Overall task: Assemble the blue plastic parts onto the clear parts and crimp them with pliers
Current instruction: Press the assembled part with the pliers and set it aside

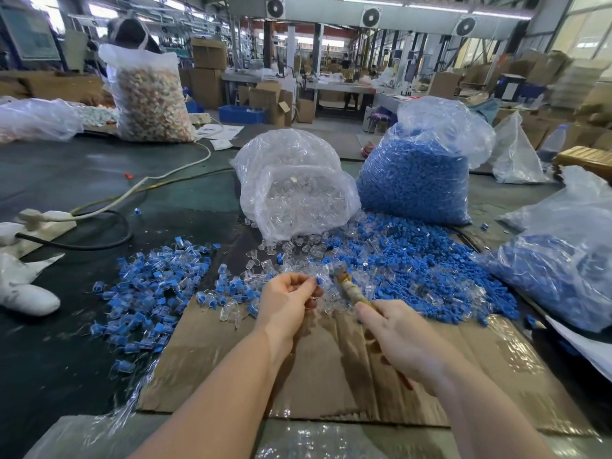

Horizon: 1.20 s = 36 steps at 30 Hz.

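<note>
Dark green table [82, 180], flattened cardboard [331, 376], bags of clear parts [298, 193] and blue parts [414, 180], loose heaps, power strip [43, 223].

Loose parts [427, 260]: bright blue, mixed with clear ones. Bag of blue parts [417, 180]: clear film, blue fill. Bag of clear parts [294, 190]: colourless throughout. Counter [82, 180]: dark green-black. Cardboard sheet [331, 369]: brown, ribbed. Power strip [43, 220]: off-white. Far bag [149, 101]: beige-and-orange speckle.

Blue parts [427, 270]: matt plastic. Clear parts [298, 250]: glossy transparent plastic. Bags [298, 180]: thin, crinkled, shiny film. Mat [331, 376]: brown corrugated cardboard under glossy film. Pliers [347, 286]: handle wrapped in worn tape. Table [66, 342]: dark, matt.
</note>
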### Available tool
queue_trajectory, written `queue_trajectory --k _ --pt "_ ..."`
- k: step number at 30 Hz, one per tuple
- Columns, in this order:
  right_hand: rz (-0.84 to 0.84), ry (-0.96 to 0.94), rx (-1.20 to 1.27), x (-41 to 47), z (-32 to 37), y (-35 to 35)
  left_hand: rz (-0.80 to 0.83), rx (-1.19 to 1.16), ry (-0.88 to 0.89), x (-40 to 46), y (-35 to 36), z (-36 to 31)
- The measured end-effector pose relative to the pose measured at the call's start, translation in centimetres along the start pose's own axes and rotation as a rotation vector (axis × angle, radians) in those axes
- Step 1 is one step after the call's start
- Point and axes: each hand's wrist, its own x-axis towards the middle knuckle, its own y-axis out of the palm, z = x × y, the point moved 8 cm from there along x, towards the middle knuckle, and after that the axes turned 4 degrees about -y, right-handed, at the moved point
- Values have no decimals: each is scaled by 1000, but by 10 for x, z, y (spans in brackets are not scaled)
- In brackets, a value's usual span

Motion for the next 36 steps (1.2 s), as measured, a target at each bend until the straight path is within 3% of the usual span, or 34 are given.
queue_trajectory --k 3,9,14,29,36 --pt "84 63 176 -7 3 11 -40 19 10 1 -2 -3" --pt "151 132 111 -12 3 13 -105 120 1 1 -9 -2" --pt "270 144 235 -13 2 24 -116 180 0 -2 -9 -4" --pt "256 110 219 -11 6 24 -179 240 10 -6 -9 -11" --pt "281 85 275 -14 12 23 -178 157 -88 -8 -8 -8"
